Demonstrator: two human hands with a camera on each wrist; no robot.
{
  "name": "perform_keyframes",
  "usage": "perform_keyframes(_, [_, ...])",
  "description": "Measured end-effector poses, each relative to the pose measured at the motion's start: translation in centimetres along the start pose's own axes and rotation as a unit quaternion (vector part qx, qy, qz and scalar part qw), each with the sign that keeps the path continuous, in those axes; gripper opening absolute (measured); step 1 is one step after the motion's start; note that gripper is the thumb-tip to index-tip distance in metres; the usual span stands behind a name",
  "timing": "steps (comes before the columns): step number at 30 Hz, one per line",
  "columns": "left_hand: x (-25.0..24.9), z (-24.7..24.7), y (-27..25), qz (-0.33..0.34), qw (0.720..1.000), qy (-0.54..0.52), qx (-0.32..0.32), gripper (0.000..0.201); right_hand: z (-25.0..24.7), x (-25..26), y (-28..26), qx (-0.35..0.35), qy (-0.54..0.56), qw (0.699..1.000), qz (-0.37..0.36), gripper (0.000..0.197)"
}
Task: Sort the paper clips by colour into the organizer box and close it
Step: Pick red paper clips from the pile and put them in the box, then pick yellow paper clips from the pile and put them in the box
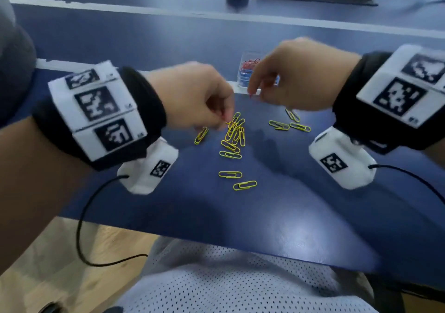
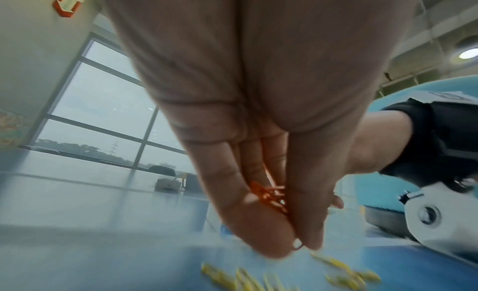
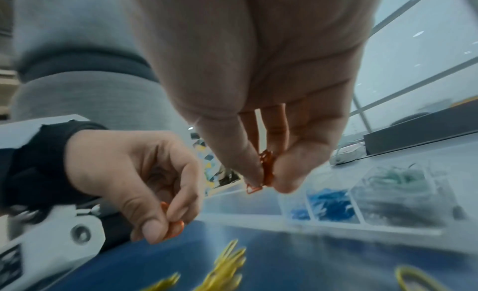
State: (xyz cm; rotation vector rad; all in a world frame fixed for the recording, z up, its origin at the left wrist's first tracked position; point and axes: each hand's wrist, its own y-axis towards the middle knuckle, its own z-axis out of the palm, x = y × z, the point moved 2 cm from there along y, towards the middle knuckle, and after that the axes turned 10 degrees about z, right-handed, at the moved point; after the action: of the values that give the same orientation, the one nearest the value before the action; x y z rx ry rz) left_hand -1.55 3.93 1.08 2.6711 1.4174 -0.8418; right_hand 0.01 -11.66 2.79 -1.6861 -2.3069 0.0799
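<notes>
Two hands are over the blue table (image 1: 289, 216): one left hand (image 1: 192, 93) and one right hand (image 1: 296, 71). Each hand pinches a small bunch of red clips (image 3: 266, 168), too bunched to count. About fourteen yellow clips (image 1: 230, 174) lie on the table; the pile in the middle is hard to count. There is one clear box (image 3: 336, 220) with several parts.

Yellow paper clips (image 1: 233, 137) lie on the dark blue counter (image 1: 289, 204). Orange-red clips (image 3: 267, 168) show between the fingers (image 3: 287, 173). The clear organizer box (image 3: 375, 203) holds blue, teal and dark clips. The wristbands (image 1: 144, 110) are black, with white blocks bearing black-and-white square patterns.
</notes>
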Motion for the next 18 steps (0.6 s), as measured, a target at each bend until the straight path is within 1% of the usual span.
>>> perform_keyframes(4, [0.9,-3.0,4.5,-0.036,0.994,-0.055,-0.090,0.021,-1.8,-1.7,4.3,-0.048,0.072,0.992,0.092,0.020])
perform_keyframes(6, [1.2,-4.2,6.3,-0.059,0.987,-0.066,-0.133,0.024,-2.0,-2.2,6.2,-0.049,0.094,0.987,0.118,0.022])
perform_keyframes(7, [1.2,-4.6,7.1,-0.068,0.985,-0.069,-0.144,0.023,-2.0,-2.3,6.9,-0.042,0.110,0.985,0.130,0.024])
perform_keyframes(9, [1.1,-5.2,8.3,-0.087,0.984,-0.066,-0.144,0.023,-1.8,-2.2,8.1,-0.022,0.145,0.978,0.145,0.031])
perform_keyframes(13, [1.1,-5.3,9.5,-0.105,0.985,-0.062,-0.121,0.028,-1.5,-1.7,8.9,-0.008,0.158,0.976,0.150,0.041])
perform_keyframes(16, [0.9,-5.0,10.0,-0.111,0.986,-0.054,-0.115,0.030,-1.8,-2.1,8.6,-0.008,0.168,0.974,0.151,0.039])
perform_keyframes(18, [0.6,-4.8,10.3,-0.108,0.986,-0.041,-0.121,0.033,-2.1,-2.6,8.4,-0.026,0.166,0.974,0.152,0.037])
